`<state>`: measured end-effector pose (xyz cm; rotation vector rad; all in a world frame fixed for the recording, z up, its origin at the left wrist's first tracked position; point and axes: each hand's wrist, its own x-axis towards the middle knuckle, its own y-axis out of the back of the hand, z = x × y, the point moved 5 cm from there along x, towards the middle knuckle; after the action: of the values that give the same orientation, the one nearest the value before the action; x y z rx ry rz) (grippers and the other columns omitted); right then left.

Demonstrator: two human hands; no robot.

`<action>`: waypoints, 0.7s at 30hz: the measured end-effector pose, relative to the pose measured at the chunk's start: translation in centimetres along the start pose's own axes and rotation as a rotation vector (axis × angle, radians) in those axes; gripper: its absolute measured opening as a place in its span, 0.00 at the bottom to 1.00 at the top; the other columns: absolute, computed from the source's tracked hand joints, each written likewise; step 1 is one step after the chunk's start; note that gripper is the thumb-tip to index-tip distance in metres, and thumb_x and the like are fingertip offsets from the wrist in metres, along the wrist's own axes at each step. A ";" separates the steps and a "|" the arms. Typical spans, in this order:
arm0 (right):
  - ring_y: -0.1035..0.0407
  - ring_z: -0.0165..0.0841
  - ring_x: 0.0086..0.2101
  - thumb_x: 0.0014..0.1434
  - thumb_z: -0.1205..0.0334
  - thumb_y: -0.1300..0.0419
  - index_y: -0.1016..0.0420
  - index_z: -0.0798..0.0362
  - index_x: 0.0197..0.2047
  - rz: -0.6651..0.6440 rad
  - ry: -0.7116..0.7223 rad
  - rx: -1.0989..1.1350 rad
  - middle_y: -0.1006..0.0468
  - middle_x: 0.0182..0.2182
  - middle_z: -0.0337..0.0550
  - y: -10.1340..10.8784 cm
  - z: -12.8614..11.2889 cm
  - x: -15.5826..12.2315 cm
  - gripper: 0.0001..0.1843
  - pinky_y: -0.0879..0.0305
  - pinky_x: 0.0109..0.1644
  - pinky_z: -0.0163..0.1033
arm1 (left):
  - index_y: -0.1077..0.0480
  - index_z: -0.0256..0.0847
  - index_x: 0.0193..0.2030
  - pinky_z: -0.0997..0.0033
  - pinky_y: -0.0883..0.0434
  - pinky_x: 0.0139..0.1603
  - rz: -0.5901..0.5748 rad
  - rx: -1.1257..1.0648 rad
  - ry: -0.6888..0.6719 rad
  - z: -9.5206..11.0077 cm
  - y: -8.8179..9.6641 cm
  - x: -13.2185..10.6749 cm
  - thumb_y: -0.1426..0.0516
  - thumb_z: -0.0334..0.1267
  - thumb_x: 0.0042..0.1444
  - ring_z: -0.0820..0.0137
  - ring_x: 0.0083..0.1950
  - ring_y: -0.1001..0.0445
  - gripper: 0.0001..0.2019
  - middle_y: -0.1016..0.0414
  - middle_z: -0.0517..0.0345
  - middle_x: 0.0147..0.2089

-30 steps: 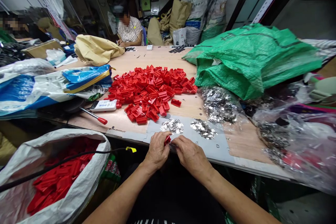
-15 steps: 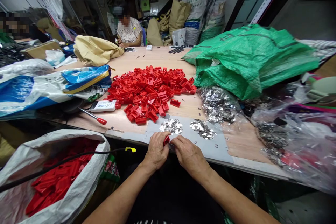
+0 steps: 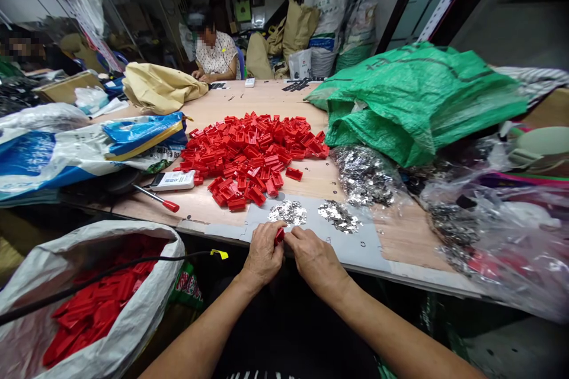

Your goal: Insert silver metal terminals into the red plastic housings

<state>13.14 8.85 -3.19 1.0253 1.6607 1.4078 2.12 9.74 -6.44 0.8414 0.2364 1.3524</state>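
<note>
Between the fingers of my left hand is a small red plastic box-shaped part, held at the table's front edge. My right hand is closed, its fingertips against the right side of that part; whatever they pinch is hidden. Just beyond the hands, on a grey sheet, lie two small piles of flat metal pieces, a left pile and a right pile. A large heap of similar red parts spreads behind them.
An open white sack of red parts stands at lower left, a black cable across it. A red-tipped lever juts near the table edge. Right are a green sack and a clear bag of metal pieces. A person sits across the table.
My right hand has come slightly closer to my left, its fingertips now against the red part. The view has shifted a little. The person opposite has moved their hands slightly.
</note>
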 end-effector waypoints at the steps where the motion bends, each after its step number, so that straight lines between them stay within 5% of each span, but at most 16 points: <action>1: 0.33 0.39 0.39 0.61 0.73 0.49 0.31 0.49 0.45 -0.002 0.008 -0.010 0.27 0.41 0.46 0.0 -0.1 0.0 0.13 0.36 0.33 0.38 | 0.38 0.42 0.52 0.58 0.37 0.52 0.003 -0.003 -0.003 0.0 0.0 0.0 0.49 0.23 0.52 0.64 0.49 0.34 0.21 0.29 0.53 0.49; 21: 0.29 0.34 0.39 0.62 0.71 0.51 0.28 0.52 0.44 0.039 -0.039 0.228 0.26 0.39 0.44 0.8 1.1 -0.5 0.13 0.36 0.42 0.35 | 0.37 0.43 0.51 0.61 0.37 0.51 0.016 0.008 0.033 -0.1 -0.1 0.2 0.50 0.23 0.52 0.64 0.47 0.34 0.20 0.29 0.55 0.46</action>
<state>14.43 8.94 -2.59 1.2103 1.8115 1.2348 2.22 10.00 -6.49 0.8293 0.2619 1.3817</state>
